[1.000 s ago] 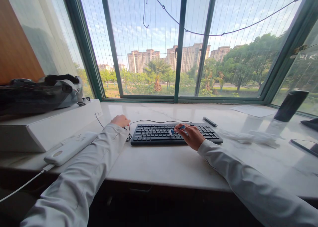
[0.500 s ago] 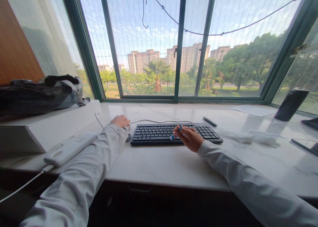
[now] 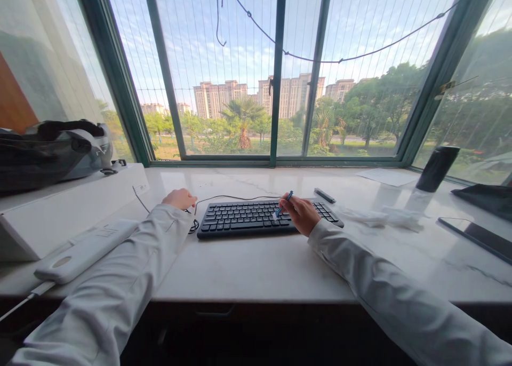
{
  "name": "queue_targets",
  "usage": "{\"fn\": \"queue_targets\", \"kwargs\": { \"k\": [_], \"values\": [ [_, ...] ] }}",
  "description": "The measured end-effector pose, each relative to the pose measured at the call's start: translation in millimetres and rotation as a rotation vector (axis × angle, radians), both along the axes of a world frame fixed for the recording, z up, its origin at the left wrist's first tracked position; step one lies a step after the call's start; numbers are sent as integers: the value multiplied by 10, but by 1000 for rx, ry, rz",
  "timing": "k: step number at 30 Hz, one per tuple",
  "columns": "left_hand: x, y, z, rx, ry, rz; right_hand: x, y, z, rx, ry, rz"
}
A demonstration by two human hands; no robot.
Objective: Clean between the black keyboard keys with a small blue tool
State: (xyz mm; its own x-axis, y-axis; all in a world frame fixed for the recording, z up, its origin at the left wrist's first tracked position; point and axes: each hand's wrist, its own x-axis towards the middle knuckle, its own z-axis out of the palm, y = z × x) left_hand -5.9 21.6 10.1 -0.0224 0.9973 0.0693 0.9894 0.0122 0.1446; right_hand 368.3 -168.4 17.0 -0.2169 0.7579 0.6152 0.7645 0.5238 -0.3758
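A black keyboard lies on the white marble sill between my hands. In my right hand is a slim blue brush with a whitish tip, pinched between thumb and fingers. The tip meets the keys right of the keyboard's middle, and my hand covers some keys further right. My left hand is curled closed on the sill, left of the keyboard's upper corner. Beside it runs the keyboard's black cable, partly bundled near my wrist. Whatever my left fingers may hold is hidden.
Behind the keyboard lies a small dark pen-like object. To the right are crumpled clear plastic, a phone, a black cylinder and a paper sheet. A white power strip and a white box stand left.
The brush has tilted more upright in my right hand, its tip staying on the keys. My view has turned slightly right, shifting the scene left. My left hand keeps its place beside the keyboard.
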Motion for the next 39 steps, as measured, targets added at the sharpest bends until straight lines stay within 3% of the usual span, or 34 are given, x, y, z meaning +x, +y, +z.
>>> {"fn": "queue_targets", "kwargs": {
  "k": [5, 12, 14, 18, 21, 36, 39],
  "values": [
    [20, -38, 29, -9, -2, 9, -50, -6, -34, -5, -82, 139],
    [27, -44, 30, -9, 3, 8, -66, -124, 65, -93, -84, 238],
    [23, -33, 26, -11, 2, 11, -50, -136, 87, -95, -54, 224],
    [18, -9, 21, -18, -2, 9, 18, -83, 75, 24, -6, 31],
    [21, -8, 23, -18, 1, 11, 56, -21, 36, 44, -8, -31],
    [34, -38, 34, -15, -10, 9, 7, -126, 111, -138, -88, 136],
    [32, -37, 31, -15, -1, 17, 47, -116, 134, -106, -50, 86]
  ]
}}
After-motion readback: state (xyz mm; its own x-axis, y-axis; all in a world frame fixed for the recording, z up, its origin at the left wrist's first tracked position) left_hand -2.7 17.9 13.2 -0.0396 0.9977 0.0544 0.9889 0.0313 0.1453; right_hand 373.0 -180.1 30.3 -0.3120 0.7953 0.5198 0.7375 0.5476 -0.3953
